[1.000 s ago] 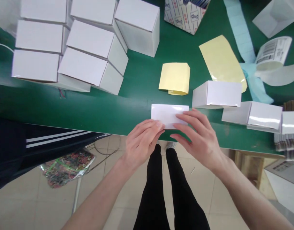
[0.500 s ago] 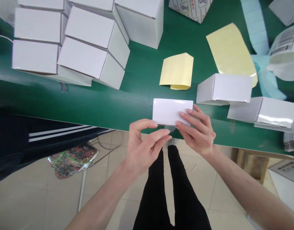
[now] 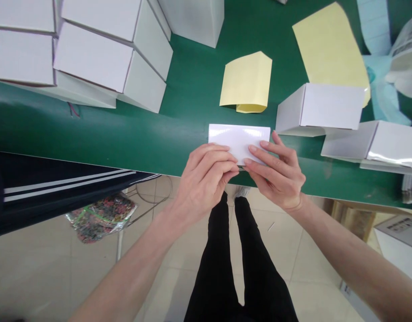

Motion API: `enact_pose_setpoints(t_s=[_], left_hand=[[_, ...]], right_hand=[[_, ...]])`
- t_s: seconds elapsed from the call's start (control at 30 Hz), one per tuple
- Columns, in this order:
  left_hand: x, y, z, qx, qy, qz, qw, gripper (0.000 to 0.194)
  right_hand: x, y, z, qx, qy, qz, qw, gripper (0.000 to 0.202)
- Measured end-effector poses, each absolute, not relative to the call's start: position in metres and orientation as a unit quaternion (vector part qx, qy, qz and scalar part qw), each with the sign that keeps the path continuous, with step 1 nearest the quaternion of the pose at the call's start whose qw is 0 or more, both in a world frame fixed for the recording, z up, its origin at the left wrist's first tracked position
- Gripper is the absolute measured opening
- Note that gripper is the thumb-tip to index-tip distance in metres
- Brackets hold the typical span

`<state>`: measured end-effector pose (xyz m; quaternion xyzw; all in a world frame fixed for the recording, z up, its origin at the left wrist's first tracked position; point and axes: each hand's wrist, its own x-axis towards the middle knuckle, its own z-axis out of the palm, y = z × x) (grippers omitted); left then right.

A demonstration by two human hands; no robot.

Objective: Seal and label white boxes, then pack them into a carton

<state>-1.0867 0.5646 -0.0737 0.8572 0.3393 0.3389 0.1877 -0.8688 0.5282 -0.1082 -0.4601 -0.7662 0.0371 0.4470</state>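
Note:
A small white box (image 3: pixel 227 133) lies at the front edge of the green table, its glossy top catching the light. My right hand (image 3: pixel 278 174) grips its right end, fingers laid over the top and the thumb down at the front. The fingers of my left hand (image 3: pixel 209 179) are bent and pressed together against the box's front edge, left of the middle. Their tips almost meet my right thumb. Whatever lies under the left fingertips is hidden.
White boxes (image 3: pixel 95 56) are stacked at the left. Two more, one a white box (image 3: pixel 331 105), stand at the right. A curled yellow sheet (image 3: pixel 246 80) and a flat yellow sheet (image 3: pixel 331 49) lie behind, near a label roll (image 3: pixel 409 58). A dark striped sleeve (image 3: pixel 58 185) shows at the left.
A clear round sticker showed at the box's front edge by my left fingers; now those fingers have closed over that spot and hide it. The view has shifted closer to the table.

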Motion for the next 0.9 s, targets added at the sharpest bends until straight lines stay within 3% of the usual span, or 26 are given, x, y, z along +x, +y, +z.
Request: enact_pose_setpoints(t_s=[0.9], left_hand=[[-1.08,0.566,-0.11,0.831,0.342,0.434,0.065,0.033]], right_hand=[[-0.864,0.53,-0.108,-0.454,-0.775,0.044,0.437,0.057]])
